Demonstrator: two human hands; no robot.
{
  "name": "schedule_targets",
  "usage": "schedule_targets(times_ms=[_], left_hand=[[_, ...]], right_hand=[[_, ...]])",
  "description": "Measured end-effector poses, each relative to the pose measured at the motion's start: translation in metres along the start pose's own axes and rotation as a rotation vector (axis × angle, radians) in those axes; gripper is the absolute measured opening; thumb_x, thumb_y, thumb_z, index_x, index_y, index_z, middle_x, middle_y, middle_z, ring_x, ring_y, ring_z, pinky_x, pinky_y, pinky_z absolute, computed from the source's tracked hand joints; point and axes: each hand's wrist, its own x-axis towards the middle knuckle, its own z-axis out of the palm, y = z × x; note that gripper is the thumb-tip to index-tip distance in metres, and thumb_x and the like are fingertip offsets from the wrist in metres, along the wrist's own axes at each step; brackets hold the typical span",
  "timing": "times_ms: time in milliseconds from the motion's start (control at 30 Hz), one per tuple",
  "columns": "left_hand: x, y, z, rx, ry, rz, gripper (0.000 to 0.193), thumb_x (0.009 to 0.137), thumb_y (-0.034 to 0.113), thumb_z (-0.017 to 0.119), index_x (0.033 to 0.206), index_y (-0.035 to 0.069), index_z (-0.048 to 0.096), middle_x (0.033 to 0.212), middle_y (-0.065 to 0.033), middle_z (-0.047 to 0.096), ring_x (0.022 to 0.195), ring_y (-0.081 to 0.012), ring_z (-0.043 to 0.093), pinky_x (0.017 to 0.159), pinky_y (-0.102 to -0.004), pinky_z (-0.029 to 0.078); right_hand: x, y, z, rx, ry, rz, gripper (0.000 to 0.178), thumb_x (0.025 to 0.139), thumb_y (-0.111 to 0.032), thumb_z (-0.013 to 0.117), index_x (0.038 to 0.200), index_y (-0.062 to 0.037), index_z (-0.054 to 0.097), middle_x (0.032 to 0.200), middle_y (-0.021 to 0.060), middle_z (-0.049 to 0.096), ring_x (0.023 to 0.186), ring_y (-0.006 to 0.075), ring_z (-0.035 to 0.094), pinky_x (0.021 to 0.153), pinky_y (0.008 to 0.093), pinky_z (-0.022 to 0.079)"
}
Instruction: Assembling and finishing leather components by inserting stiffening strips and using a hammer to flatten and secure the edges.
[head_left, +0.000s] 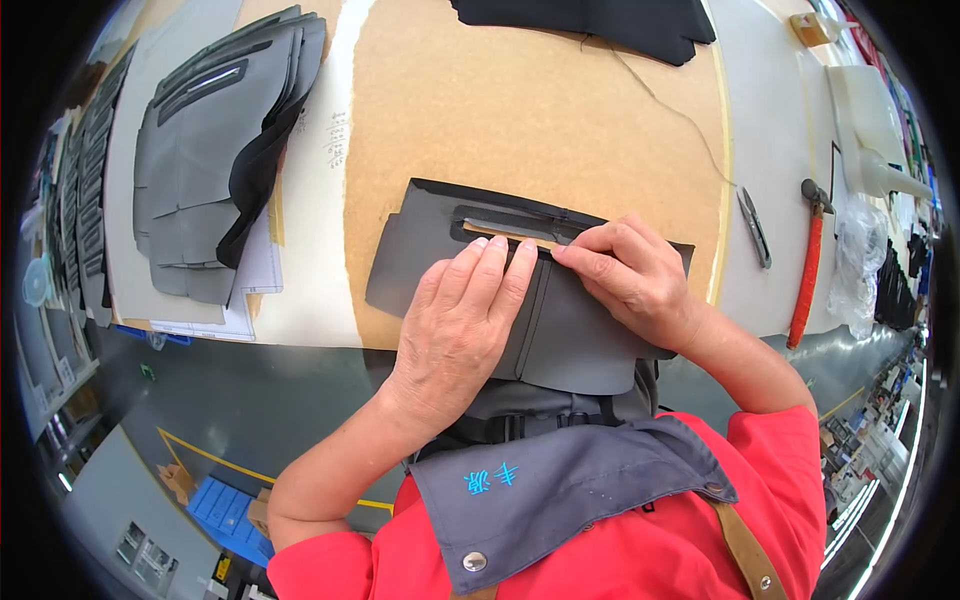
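Note:
A dark grey panel (590,330) of sheet material lies at the table's front edge, its near part hanging over toward my body. Along its far side runs a long black-edged slot (500,229), through which the tan board shows. My left hand (455,315) rests flat on the panel, fingers stretched out and their tips at the slot's near edge. At the slot's right end, my right hand (635,275) pinches the black edging between thumb and forefinger. Whatever lies under the fingertips is hidden.
A stack of similar grey panels (205,150) lies on the left. Black pieces (600,22) lie at the far edge. To the right are small snips (755,228), a red-handled hammer (808,265), crumpled clear plastic (855,260) and a whitish bottle (885,178). A cord (665,103) crosses the board.

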Motion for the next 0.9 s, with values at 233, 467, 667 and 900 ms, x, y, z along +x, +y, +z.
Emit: schedule_targets(times_ms=[233, 467, 667, 900], left_hand=[[-0.001, -0.002, -0.002, -0.058, -0.002, 0.003, 0.056, 0.090, 0.007, 0.062, 0.146, 0.013, 0.062, 0.137, -0.0126, 0.057, 0.130, -0.0272, 0.057, 0.109, -0.0412, 0.045], [0.002, 0.003, -0.008, -0.004, -0.028, 0.025, 0.055, 0.090, 0.008, 0.061, 0.145, 0.011, 0.063, 0.139, -0.0129, 0.057, 0.131, -0.0283, 0.056, 0.108, -0.0412, 0.046], [0.000, 0.009, 0.000, 0.006, -0.026, 0.046, 0.054, 0.091, 0.009, 0.061, 0.145, 0.004, 0.061, 0.140, -0.0095, 0.058, 0.131, -0.0250, 0.056, 0.107, -0.0396, 0.046], [-0.002, 0.012, 0.005, 0.078, 0.012, 0.056, 0.054, 0.090, 0.007, 0.064, 0.144, 0.003, 0.062, 0.137, -0.0080, 0.061, 0.129, -0.0238, 0.058, 0.104, -0.0377, 0.049]], right_hand=[[-0.003, 0.002, 0.000, -0.012, -0.014, -0.043, 0.044, 0.072, 0.003, 0.077, 0.116, -0.0040, 0.076, 0.099, 0.0072, 0.068, 0.080, 0.0220, 0.063, 0.065, 0.0339, 0.055], [-0.001, -0.002, -0.003, -0.138, -0.034, -0.179, 0.044, 0.070, -0.004, 0.073, 0.114, 0.0046, 0.073, 0.101, 0.0104, 0.064, 0.085, 0.0251, 0.064, 0.072, 0.0353, 0.058], [0.000, -0.001, 0.000, -0.145, -0.021, -0.208, 0.044, 0.069, -0.003, 0.072, 0.112, 0.0060, 0.072, 0.101, 0.0108, 0.064, 0.085, 0.0255, 0.066, 0.073, 0.0354, 0.058], [-0.005, 0.002, -0.004, -0.054, -0.005, -0.146, 0.041, 0.071, -0.003, 0.073, 0.112, 0.0047, 0.073, 0.101, 0.0101, 0.065, 0.085, 0.0246, 0.066, 0.073, 0.0348, 0.058]])
